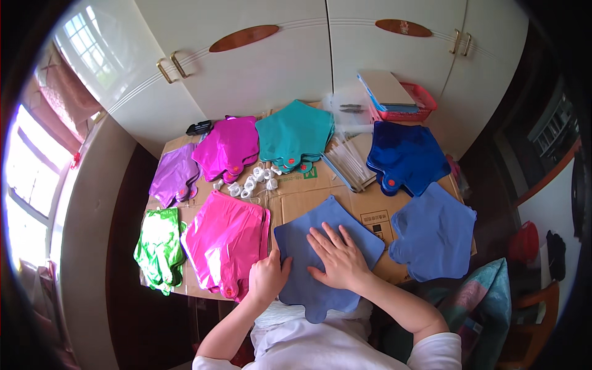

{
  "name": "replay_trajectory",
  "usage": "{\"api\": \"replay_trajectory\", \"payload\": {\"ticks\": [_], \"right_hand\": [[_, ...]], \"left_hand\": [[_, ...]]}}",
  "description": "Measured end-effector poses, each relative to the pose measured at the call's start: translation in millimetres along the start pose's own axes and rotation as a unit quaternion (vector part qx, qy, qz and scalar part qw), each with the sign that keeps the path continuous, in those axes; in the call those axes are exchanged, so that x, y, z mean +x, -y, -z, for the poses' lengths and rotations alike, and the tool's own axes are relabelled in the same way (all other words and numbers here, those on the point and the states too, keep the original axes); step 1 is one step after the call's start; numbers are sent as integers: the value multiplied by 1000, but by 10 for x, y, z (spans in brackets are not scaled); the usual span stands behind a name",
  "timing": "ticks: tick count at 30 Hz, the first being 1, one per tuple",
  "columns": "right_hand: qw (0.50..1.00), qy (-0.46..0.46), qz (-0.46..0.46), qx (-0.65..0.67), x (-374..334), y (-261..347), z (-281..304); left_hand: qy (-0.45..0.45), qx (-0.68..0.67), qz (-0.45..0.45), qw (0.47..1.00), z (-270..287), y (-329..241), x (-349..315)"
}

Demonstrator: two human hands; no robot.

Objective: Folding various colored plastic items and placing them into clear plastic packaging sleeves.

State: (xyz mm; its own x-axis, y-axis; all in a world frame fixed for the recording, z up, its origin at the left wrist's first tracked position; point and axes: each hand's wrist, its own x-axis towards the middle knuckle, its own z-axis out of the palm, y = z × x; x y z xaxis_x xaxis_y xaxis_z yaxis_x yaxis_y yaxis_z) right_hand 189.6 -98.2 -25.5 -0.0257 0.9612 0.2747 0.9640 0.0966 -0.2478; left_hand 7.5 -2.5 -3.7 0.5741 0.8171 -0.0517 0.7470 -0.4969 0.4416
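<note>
Head view shows a blue-grey balloon (296,250), flat and star-shaped, on the cardboard-topped bench (302,194) in front of the person, its rounded tail hanging over the near edge. The right hand (339,259) lies palm down on this balloon, its fingers straight and spread a little apart. The left hand (268,277) is at the balloon's left edge, index finger pointing forward, thumb out over the surface and the other fingers curled; whether it pinches the edge I cannot tell.

Just left of the balloon lies a pile of pink balloons (223,240), with green balloons (158,246) farther left. Beyond it to the left are purple balloons (174,172), magenta balloons (229,145) and white ribbon bundles (251,184). Teal balloons (295,135) lie behind it, slightly left. Behind it to the right are thin white sticks (348,159), dark blue balloons (408,158) and, farther back, a red basket (427,98). Right of it rest more blue-grey balloons (435,231).
</note>
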Motion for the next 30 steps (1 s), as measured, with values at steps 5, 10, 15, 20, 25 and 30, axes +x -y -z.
{"api": "replay_trajectory", "payload": {"ticks": [5,10,15,20,25,30], "right_hand": [[1000,14,-7,3,19,9,42],[1000,-13,-2,27,18,-2,65],[999,-26,5,40,34,-40,43],[998,-32,16,56,57,-75,66],[1000,17,20,12,47,-110,34],[994,-39,-5,103,70,-191,-59]], "left_hand": [[57,-87,-1,995,15,25,50],[30,1,-110,994,79,-181,-47],[-11,6,-208,978,86,-388,-130],[20,-46,-250,967,33,-371,-86],[11,-71,-269,960,-117,-309,-100],[-39,-61,-273,959,-246,-300,-105]]}}
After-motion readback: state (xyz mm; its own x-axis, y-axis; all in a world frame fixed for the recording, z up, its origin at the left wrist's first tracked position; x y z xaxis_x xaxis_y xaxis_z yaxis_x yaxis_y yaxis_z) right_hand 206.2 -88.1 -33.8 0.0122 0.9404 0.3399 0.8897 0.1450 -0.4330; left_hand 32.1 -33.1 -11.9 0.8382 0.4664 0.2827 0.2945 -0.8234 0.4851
